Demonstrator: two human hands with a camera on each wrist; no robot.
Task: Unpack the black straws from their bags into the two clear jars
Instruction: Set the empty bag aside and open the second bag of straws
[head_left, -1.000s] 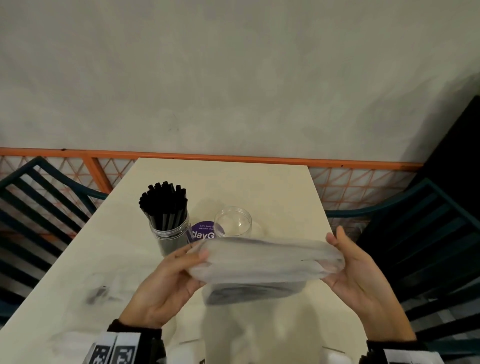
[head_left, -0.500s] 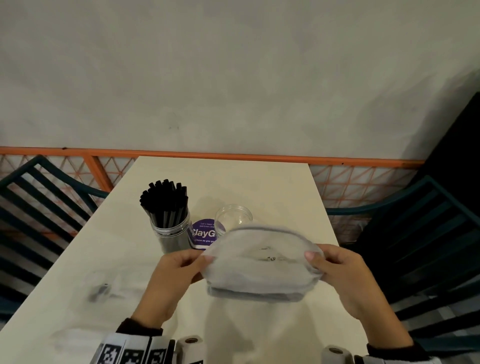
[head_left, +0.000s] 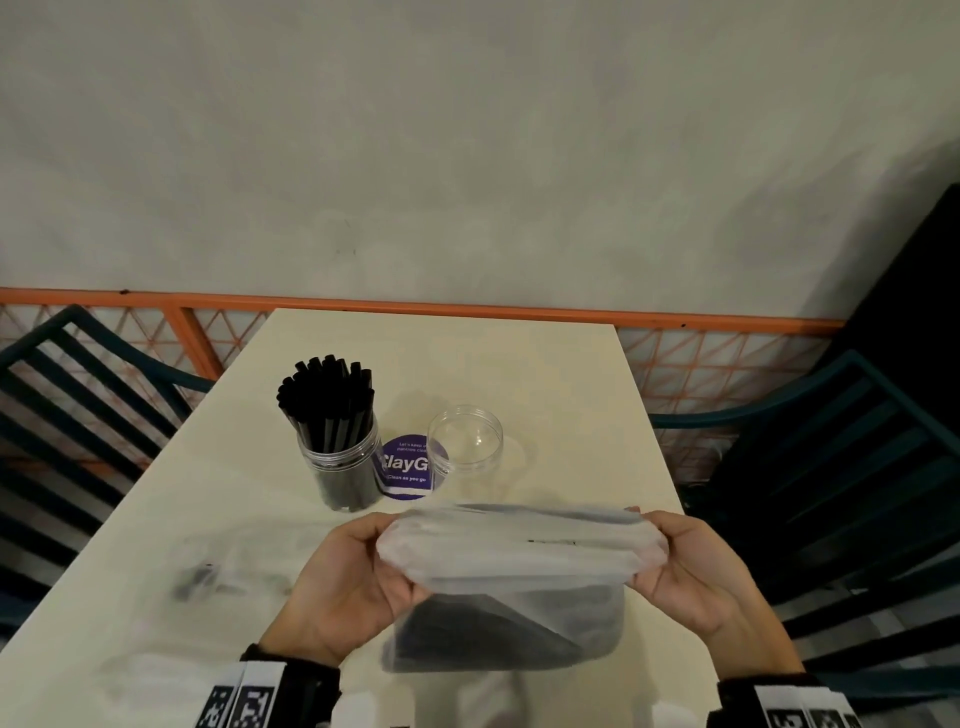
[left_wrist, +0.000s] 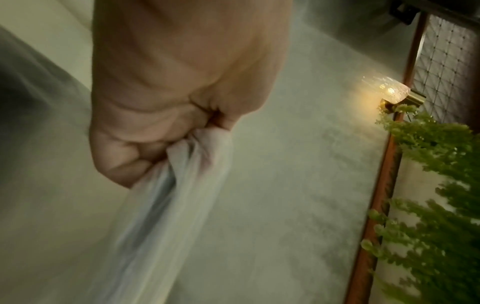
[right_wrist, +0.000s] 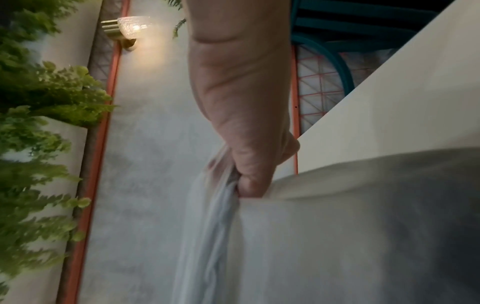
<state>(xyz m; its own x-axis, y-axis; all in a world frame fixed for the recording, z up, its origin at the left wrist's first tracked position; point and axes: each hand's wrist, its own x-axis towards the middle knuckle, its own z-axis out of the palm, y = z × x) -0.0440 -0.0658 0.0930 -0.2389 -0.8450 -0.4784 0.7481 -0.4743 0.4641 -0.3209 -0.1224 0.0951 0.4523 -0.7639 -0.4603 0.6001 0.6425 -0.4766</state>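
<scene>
A cloudy plastic bag (head_left: 519, 551) of black straws (head_left: 498, 631) hangs above the near part of the table. My left hand (head_left: 358, 577) grips its top left end; my right hand (head_left: 685, 566) grips the top right end, and the film is stretched taut between them. The left wrist view has my left hand (left_wrist: 166, 131) clenched on bunched film (left_wrist: 161, 197); the right wrist view has my right hand (right_wrist: 249, 160) pinching the bag (right_wrist: 337, 226). Beyond the bag a clear jar (head_left: 340, 470) stands full of black straws (head_left: 327, 405). To its right stands an empty clear jar (head_left: 465, 441).
A purple round sticker (head_left: 410, 470) lies on the cream table (head_left: 545, 364) between the jars. Dark teal chairs (head_left: 841, 493) flank the table on both sides. An orange rail (head_left: 467, 306) and a grey wall run behind it. A lamp (left_wrist: 389, 92) and green foliage (left_wrist: 428, 195) appear in the wrist views.
The hands drew together, so that the bag's top bulged upward, then pulled apart again; now the top is stretched flat and wide. The jars have not moved.
</scene>
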